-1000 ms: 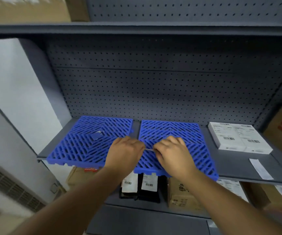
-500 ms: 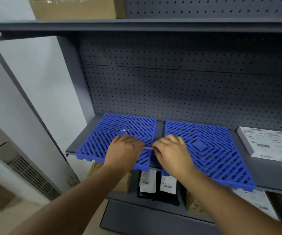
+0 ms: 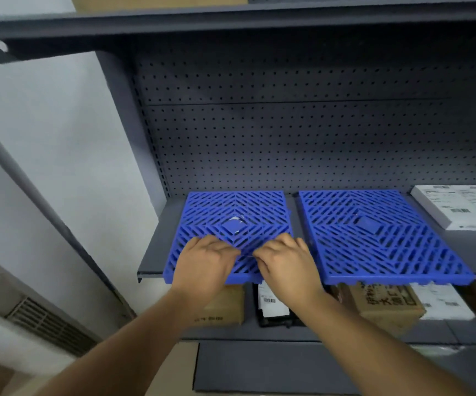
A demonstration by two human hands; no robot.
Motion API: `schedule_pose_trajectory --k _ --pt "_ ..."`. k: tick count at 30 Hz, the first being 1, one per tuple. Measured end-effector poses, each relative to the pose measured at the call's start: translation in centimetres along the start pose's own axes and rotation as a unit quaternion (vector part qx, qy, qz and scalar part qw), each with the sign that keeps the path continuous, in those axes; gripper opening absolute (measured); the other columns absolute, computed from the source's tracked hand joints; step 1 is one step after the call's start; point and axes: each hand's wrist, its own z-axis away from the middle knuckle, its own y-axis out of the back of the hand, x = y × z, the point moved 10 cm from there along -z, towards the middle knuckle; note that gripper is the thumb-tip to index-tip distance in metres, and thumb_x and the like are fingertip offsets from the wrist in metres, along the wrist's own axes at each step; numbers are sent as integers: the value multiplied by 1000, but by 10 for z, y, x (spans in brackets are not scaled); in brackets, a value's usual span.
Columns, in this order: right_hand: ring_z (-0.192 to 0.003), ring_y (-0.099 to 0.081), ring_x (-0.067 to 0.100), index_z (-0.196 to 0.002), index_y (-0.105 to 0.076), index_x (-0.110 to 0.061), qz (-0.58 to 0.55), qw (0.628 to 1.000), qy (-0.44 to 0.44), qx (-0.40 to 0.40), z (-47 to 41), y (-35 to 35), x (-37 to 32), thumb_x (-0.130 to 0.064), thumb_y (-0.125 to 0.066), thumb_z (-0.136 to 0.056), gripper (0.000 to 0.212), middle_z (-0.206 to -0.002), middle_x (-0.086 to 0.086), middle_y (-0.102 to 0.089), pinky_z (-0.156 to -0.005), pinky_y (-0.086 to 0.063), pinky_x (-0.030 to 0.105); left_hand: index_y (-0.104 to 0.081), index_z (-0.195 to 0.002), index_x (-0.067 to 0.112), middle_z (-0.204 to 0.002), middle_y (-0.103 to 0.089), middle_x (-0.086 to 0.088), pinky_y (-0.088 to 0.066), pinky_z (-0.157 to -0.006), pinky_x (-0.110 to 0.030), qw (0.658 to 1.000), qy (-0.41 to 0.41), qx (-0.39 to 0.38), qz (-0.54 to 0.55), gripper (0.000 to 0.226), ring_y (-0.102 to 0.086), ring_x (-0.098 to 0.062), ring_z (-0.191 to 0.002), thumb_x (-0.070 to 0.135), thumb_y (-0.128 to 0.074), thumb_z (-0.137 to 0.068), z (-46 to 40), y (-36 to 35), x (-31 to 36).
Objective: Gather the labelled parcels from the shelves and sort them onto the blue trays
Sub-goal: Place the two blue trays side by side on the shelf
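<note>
Your left hand point(image 3: 206, 265) and right hand point(image 3: 285, 264) pinch a thin pale strip point(image 3: 246, 256) over the left slatted blue tray point(image 3: 234, 215), while the white labelled parcel point(image 3: 456, 205) lies beside the right tray point(image 3: 373, 232) on the grey shelf point(image 3: 156, 252).

Colours and patterns, shelf bay

Two blue trays, left point(image 3: 232, 212) and right point(image 3: 373, 230), bore open chevron slats around a solid square. Shelf point(image 3: 156, 252) and backboard point(image 3: 302, 144) were dark grey, the backboard dotted with holes. Parcel point(image 3: 456, 207) was white with black barcodes; cartons point(image 3: 385, 304) below were brown.
</note>
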Motion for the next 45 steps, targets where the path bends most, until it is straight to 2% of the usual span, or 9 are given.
schedule_pose_trajectory --k 3,6,9,16,20,28,36,41,45 --pt "-82 -55 19 -76 -73 -27 6 1000 1 -12 -2 -12 -9 -15 -82 -73 15 -72 -12 -65 -72 -43 33 -78 -83 28 -77 -72 13 -48 -70 -34 1000 -6 10 2 17 -65 -20 -81 18 -86 -73 8 -3 -11" --pt "-84 -54 19 -81 -75 -28 21 999 9 -22 1 -23 -18 -16 -82 -75 16 -75 -13 -66 -75 -42 34 -78 -85 31 -79 -72 15 -42 -73 -32 999 -16 30 -4 10 -64 -18 -83 22 -75 -82 20 -5 -18" --pt "-86 -55 18 -83 -76 -28 19 1000 12 -21 6 -27 -25 -20 -78 -80 9 -77 -15 -67 -76 -43 34 -80 -91 32 -83 -74 17 -41 -75 -30 999 -23 35 9 19 -64 -16 -88 29 -61 -90 32 -7 -21" --pt "-93 -59 17 -91 -79 -30 -22 1000 -8 -7 15 -27 -28 -28 -72 -87 9 -95 -18 -73 -81 -46 34 -81 -100 34 -105 -75 21 -48 -79 -33 997 -5 -4 73 29 -60 -12 -102 44 -54 -93 44 -20 -31" --pt "-95 -59 16 -94 -80 -32 -28 1000 -12 -3 17 -28 -26 -34 -70 -91 11 -99 -19 -72 -84 -43 33 -81 -98 35 -104 -74 21 -48 -83 -34 995 21 -5 98 31 -62 -14 -101 48 -54 -93 45 -22 -37" --pt "-93 -58 16 -92 -80 -32 -39 999 -7 0 19 -27 -28 -31 -75 -88 6 -96 -20 -72 -81 -42 31 -81 -100 36 -104 -74 23 -52 -81 -37 985 72 -9 159 32 -61 -11 -99 51 -55 -91 49 -27 -48" --pt "-97 -55 16 -96 -78 -32 -49 999 -15 -17 14 -26 -27 -34 -67 -93 12 -97 -19 -69 -86 -43 34 -80 -106 33 -107 -74 21 -52 -87 -38 983 88 -28 158 37 -61 -10 -103 52 -52 -90 50 -26 -48" --pt "-95 -58 17 -97 -78 -32 -44 998 -35 -9 15 -16 -17 -33 -70 -90 11 -95 -18 -69 -85 -42 34 -78 -108 31 -108 -74 20 -50 -89 -36 983 94 -31 155 38 -61 -10 -104 52 -52 -91 49 -18 -45" --pt "-95 -59 19 -99 -78 -31 -29 998 -51 -9 22 -3 -8 -33 -72 -89 12 -95 -17 -70 -84 -44 34 -78 -110 30 -110 -73 18 -46 -93 -35 986 78 -35 141 25 -60 -11 -106 42 -72 -89 44 -16 -33"
